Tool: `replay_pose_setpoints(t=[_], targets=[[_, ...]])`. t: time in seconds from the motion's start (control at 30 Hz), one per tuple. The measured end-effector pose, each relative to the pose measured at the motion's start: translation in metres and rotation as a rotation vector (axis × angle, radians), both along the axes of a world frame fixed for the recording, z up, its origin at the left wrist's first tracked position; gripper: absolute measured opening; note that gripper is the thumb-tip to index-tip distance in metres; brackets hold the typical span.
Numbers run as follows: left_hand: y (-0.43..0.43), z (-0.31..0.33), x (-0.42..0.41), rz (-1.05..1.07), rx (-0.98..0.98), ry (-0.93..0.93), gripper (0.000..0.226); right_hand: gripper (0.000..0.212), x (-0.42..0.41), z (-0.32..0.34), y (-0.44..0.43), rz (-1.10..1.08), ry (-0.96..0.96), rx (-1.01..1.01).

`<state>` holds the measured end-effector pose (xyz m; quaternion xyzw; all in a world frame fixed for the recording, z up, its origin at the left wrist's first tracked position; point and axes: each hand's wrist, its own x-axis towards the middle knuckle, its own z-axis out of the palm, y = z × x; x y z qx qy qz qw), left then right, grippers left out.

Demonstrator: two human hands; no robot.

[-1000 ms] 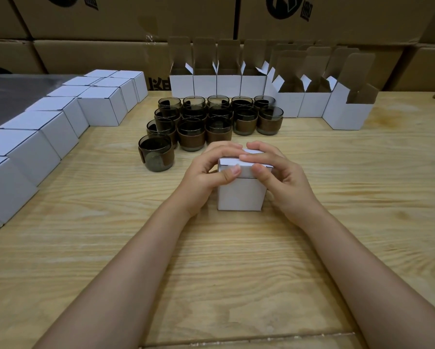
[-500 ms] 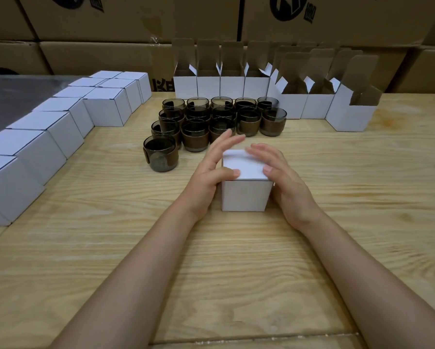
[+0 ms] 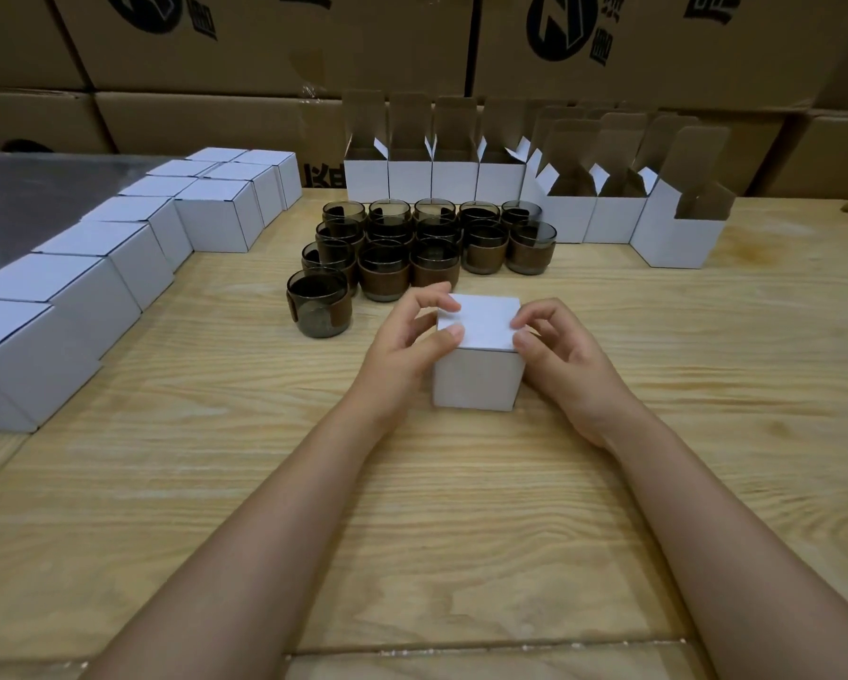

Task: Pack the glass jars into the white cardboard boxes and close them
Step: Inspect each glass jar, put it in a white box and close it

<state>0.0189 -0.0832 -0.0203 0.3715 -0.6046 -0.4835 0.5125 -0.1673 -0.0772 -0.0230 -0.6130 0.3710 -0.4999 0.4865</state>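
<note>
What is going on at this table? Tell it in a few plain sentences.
A person's left hand and right hand grip the top edges of a small closed white cardboard box in the middle of the light wooden table. Behind it stands a cluster of dark glass jars with brown bands, not yet packed. Open white cardboard boxes line the back; closed white cardboard boxes line the left.

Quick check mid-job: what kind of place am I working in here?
Probably a warehouse or packing room: large brown shipping cartons stacked behind, rows of closed white boxes and open boxes on a wooden table, and a batch of glass jars unpacked.
</note>
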Motion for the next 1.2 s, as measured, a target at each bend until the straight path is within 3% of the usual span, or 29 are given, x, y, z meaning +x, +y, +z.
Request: replay_pose_setpoints(t=[0.17,0.33,0.53,0.57,0.67,0.73,0.8,0.93,1.03,1.2], targets=[[-0.001,0.001,0.013,-0.01,-0.01,-0.118,0.007,0.013,0.002,0.004,0.002,0.003,-0.147,0.038],[0.0,-0.005,0.014,0.04,-0.094,-0.219,0.018,0.019,-0.001,0.006,0.003,-0.037,-0.05,-0.03],[0.011,-0.013,0.009,0.184,-0.201,-0.291,0.023,0.015,-0.012,-0.001,0.0,0.034,-0.075,0.008],[0.014,-0.014,0.009,0.207,-0.229,-0.374,0.029,0.015,-0.01,-0.001,0.0,0.028,-0.08,0.014],[0.022,-0.021,0.004,0.274,-0.306,-0.752,0.091,0.019,0.007,-0.001,0.004,0.044,-0.082,-0.003],[0.027,-0.019,0.0,0.435,-0.268,-0.793,0.104,0.019,0.02,-0.004,0.007,0.086,-0.093,0.006],[0.028,-0.014,0.001,0.589,-0.26,-0.778,0.093,0.02,0.027,-0.007,0.007,0.132,-0.026,0.009],[0.034,-0.009,0.028,0.746,-0.271,-0.992,0.079,0.035,0.03,-0.008,0.005,0.151,0.245,-0.044],[0.042,-0.004,0.072,0.863,-0.328,-1.171,0.076,0.043,0.029,-0.009,0.002,0.101,0.203,0.01],[0.028,0.005,0.137,0.939,-0.181,-1.367,0.08,0.05,0.029,-0.009,0.0,0.14,0.222,0.008]])
